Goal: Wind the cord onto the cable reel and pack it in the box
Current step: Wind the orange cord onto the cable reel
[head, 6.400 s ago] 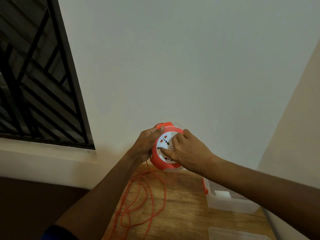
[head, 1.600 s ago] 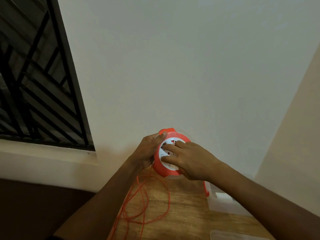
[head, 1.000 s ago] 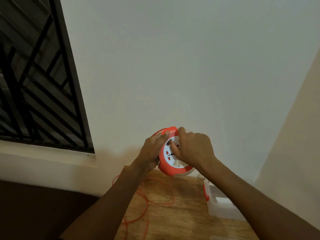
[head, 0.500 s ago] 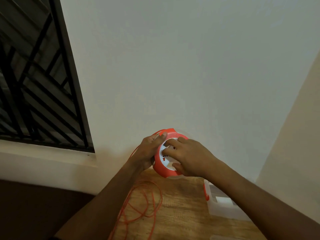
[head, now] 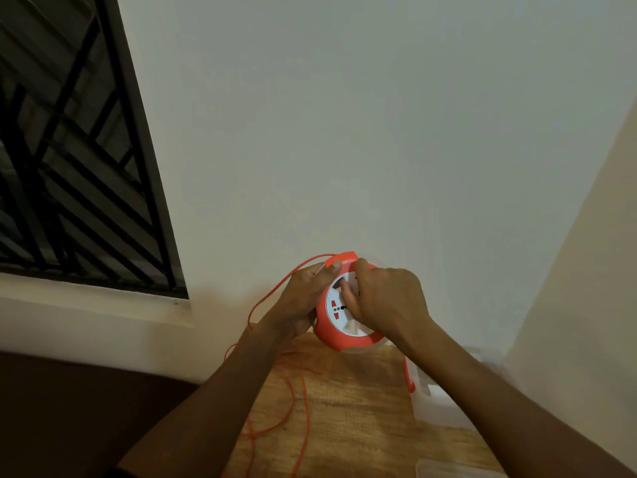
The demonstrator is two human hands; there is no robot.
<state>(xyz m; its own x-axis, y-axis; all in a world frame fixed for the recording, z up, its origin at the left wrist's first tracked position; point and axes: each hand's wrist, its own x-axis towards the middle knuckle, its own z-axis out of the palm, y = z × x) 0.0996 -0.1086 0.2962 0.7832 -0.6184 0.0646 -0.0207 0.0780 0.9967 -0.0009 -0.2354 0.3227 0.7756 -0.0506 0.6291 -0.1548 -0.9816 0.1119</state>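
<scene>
Cord [head: 300, 401], one orange length of it, lies in loose loops on the wooden surface [head: 362, 419] at the lower middle of the frame and climbs in a single strand past the left wrist to the top of the cable reel [head: 327, 326]. That one reel, orange with a white socket face, is held off the surface just below the frame's centre, its flat face turned toward the camera, so its turning axis points roughly at the viewer. The left hand [head: 301, 300] cups the reel's left rim, fingers curled round its back and thumb near the cord's entry point. The right hand [head: 387, 300] lies over the white face from the right, its fingers [head: 348, 296] bent and seemingly gripping the centre; exactly what they pinch is blurred. Judging by this, winding is under way, with much slack left, and the next turn depends on the right hand rotating the face while the left steadies the rim.

One clear plastic box [head: 441, 405] with an orange latch [head: 408, 376] sits lower right, near the right forearm. A clear lid [head: 458, 469] shows at the bottom edge. A barred window [head: 69, 160] fills the upper left.
</scene>
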